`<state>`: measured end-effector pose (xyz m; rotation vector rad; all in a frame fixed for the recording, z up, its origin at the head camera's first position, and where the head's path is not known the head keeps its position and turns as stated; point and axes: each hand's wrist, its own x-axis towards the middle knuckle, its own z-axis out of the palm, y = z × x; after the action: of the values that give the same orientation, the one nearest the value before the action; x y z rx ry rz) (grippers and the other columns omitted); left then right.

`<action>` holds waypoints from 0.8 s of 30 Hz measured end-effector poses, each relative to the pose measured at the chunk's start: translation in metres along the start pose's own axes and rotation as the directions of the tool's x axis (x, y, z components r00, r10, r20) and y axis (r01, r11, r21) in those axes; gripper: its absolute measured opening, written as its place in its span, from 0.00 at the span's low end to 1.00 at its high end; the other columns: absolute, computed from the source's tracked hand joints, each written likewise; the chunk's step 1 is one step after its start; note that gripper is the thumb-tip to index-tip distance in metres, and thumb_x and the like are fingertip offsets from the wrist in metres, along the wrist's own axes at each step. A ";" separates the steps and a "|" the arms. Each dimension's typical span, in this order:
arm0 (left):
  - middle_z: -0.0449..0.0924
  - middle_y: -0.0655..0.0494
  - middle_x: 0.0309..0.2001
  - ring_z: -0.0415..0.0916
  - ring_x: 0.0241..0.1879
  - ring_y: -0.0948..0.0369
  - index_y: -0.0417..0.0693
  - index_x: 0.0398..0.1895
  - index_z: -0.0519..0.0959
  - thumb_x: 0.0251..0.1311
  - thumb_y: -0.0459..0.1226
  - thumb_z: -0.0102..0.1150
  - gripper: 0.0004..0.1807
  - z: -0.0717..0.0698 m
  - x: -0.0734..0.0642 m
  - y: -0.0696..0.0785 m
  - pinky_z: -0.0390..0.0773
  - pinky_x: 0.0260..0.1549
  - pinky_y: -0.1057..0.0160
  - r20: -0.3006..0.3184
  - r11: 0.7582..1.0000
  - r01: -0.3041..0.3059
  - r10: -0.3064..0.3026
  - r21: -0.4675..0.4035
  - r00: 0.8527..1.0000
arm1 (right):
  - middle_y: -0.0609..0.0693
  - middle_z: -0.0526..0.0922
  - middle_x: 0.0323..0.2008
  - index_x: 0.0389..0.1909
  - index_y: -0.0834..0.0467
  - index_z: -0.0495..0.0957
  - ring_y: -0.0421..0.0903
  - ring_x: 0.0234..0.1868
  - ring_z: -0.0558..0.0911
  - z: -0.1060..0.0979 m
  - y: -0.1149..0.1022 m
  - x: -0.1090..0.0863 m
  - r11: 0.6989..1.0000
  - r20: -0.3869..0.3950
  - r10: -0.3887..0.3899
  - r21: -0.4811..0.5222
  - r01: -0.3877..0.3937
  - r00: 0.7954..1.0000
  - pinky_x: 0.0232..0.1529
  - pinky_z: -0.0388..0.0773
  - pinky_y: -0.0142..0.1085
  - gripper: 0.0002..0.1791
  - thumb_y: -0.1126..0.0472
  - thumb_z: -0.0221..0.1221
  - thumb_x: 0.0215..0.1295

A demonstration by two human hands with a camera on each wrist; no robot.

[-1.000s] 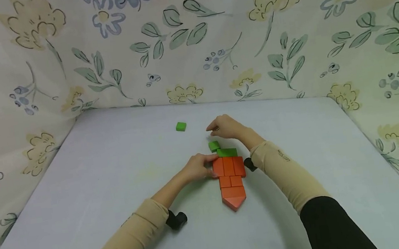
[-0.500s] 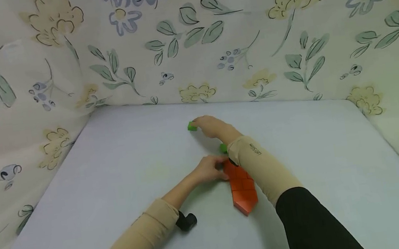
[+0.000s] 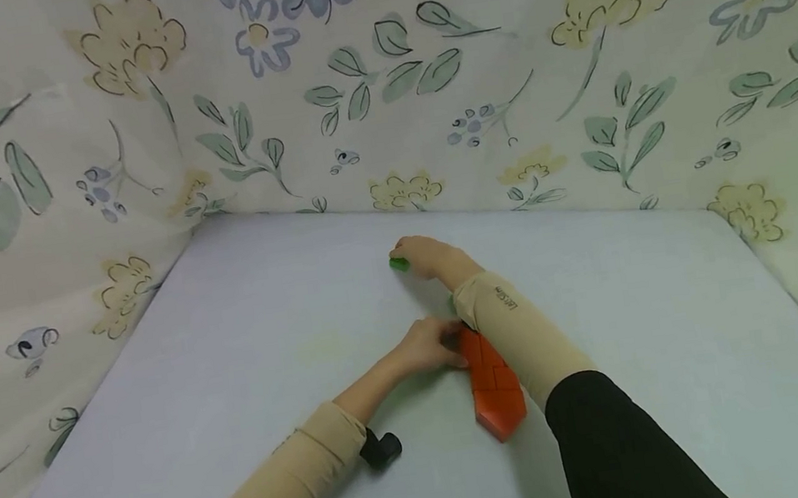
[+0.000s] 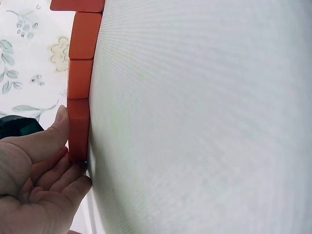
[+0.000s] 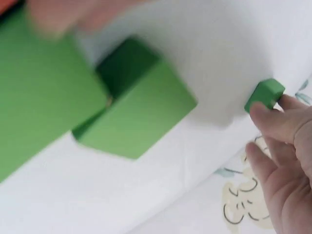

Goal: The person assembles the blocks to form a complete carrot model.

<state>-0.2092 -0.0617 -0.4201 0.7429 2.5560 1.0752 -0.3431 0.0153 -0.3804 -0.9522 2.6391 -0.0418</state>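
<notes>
My left hand [image 3: 427,346] rests at the upper left of a flat figure of orange-red blocks [image 3: 497,392], thumb and fingers around the end block [image 4: 79,129]. Farther back, my right hand [image 3: 432,256] pinches a small green block [image 5: 265,93] between thumb and fingers, slightly above or at the table; the exact height is unclear. In the right wrist view a tilted green block [image 5: 141,109] touches the corner of a larger green block [image 5: 39,92]. My right forearm hides most of these green pieces and part of the orange figure in the head view.
A white table [image 3: 284,298] bears everything. Floral cloth [image 3: 346,79] hangs behind it and along its sides. A black wrist camera [image 3: 382,450] sticks out from my left wrist, close to the table.
My right hand has reached left and back to the lone green block, gripped it, and brought it slightly toward me. The left hand stays at the orange blocks. The head view has shifted.
</notes>
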 end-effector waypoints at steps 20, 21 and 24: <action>0.75 0.45 0.61 0.69 0.62 0.49 0.40 0.64 0.73 0.52 0.32 0.70 0.33 -0.001 0.000 0.000 0.67 0.62 0.52 0.035 0.997 0.063 -0.061 -0.052 0.998 | 0.62 0.80 0.51 0.53 0.70 0.79 0.56 0.54 0.77 0.001 0.055 -0.043 0.991 -0.062 0.077 0.114 -0.070 0.995 0.58 0.73 0.46 0.20 0.65 0.63 0.61; 0.75 0.46 0.61 0.69 0.63 0.49 0.40 0.64 0.73 0.52 0.32 0.70 0.33 0.000 0.000 0.000 0.66 0.62 0.52 0.036 0.996 0.067 -0.065 -0.055 0.997 | 0.63 0.80 0.51 0.52 0.71 0.79 0.56 0.54 0.77 0.001 0.059 -0.046 0.991 -0.068 0.080 0.115 -0.071 0.995 0.58 0.73 0.46 0.20 0.66 0.63 0.60; 0.75 0.46 0.61 0.68 0.63 0.50 0.40 0.65 0.73 0.52 0.32 0.70 0.33 0.000 0.000 0.000 0.66 0.63 0.52 0.038 0.995 0.072 -0.069 -0.067 0.997 | 0.63 0.82 0.48 0.49 0.72 0.80 0.56 0.50 0.79 0.001 0.066 -0.056 0.991 -0.111 0.077 0.119 -0.064 0.991 0.55 0.75 0.46 0.19 0.66 0.64 0.58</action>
<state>-0.2095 -0.0614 -0.4198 0.6438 2.4824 1.1104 -0.3432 0.1018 -0.3741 -0.8410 2.7399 -0.2362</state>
